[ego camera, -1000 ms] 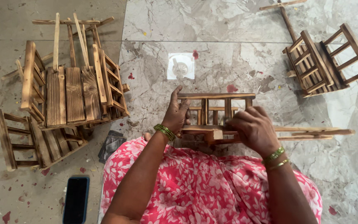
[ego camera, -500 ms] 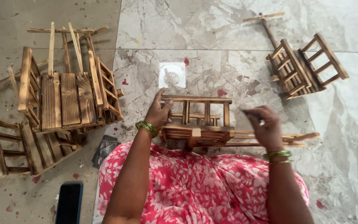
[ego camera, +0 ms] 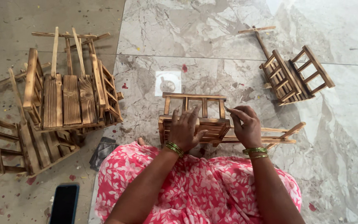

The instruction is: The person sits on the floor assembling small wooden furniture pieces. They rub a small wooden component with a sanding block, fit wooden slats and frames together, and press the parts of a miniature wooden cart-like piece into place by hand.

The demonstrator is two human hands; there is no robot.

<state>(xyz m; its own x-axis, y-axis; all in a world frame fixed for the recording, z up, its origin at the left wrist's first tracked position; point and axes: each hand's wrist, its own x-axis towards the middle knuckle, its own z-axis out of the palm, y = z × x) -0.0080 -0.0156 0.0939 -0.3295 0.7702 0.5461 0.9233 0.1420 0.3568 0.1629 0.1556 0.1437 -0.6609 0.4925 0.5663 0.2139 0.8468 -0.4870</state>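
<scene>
While the head view looks straight down, the left hand (ego camera: pixel 185 130) lies flat on the small wooden frame (ego camera: pixel 195 118), fingers spread and pressing on its top slats without gripping; the frame stands on the marble floor (ego camera: pixel 212 45) just ahead of the knees, its ladder-like back rail turned away from the person; the right hand (ego camera: pixel 245 126) is clenched in a pinch on a thin pointed piece (ego camera: pixel 228 109), too small to identify, held at the frame's right upper corner; a long stick (ego camera: pixel 270 140) runs out from under the frame to the right. In my judgement, sound work here calls for firm downward pressure from the flat hand so the frame cannot rock, and for the pinched piece to meet the corner squarely, fingers clear of the joint. To the left sits a pile of finished frames (ego camera: pixel 63 99); another frame (ego camera: pixel 295 76) lies well apart at upper right; a phone (ego camera: pixel 64 204) rests by the pink floral skirt (ego camera: pixel 195 191).
</scene>
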